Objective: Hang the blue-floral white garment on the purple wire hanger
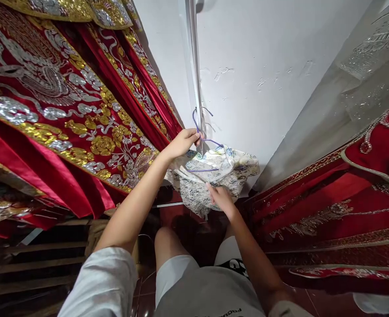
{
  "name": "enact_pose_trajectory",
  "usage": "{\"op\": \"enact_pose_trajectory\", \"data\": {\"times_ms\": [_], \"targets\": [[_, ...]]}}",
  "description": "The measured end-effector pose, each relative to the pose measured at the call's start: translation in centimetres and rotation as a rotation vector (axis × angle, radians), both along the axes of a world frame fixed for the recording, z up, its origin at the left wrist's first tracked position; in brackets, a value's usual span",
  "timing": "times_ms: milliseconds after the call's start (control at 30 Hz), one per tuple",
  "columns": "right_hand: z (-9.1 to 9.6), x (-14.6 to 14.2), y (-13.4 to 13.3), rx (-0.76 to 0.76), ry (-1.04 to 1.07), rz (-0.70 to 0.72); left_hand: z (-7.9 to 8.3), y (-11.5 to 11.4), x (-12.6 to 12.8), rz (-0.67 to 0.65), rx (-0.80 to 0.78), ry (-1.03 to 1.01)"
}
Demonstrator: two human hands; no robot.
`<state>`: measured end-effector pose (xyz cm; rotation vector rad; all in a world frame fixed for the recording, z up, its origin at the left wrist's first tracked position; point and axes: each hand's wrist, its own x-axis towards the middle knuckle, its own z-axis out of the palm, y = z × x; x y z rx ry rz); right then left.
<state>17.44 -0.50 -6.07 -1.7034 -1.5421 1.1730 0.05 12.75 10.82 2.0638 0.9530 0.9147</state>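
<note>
At twelve o'clock before us is a white, blue-flowered cloth garment (194,189), hiding the ends of its thin purple wire-like hanger (202,170). Our left hand (185,143), at eleven, pinches the hanger's neck. Our right hand (222,198), at five, curls against the garment; tips obscured, we cannot tell whether they pinch.
</note>
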Motion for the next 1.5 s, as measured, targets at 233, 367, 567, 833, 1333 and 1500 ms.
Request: {"op": "enact_pose_trajectory", "data": {"times_ms": [233, 367, 567, 833, 1333, 1500], "targets": [[-3.8, -1.4, 4.3, -0.091, -0.019, -0.183, -6.8, -5.8, 0.7, 0.49, 0.627, -0.054], [-6.2, -1.4, 2.3, -0.075, 0.103, -0.178, -17.1, -12.5, 1.4, 0.631, 0.509, -0.26], [-7.4, -1.7, -0.5, -0.055, 0.258, -0.153, -27.7, -17.4, 3.8, 0.708, 0.015, -0.288], [-6.6, -1.8, -2.5, -0.021, 0.468, -0.026, -26.8, -17.1, 4.2, 0.613, -0.063, -0.238], [11.6, -0.2, 3.5, 0.241, 0.593, -0.118, -25.7, -19.7, 5.9, 0.417, 0.041, -0.003], [13.3, -0.9, 2.7, 0.312, 0.586, -0.053, -24.1, -17.8, 4.7, 0.408, -0.012, -0.053]]}}
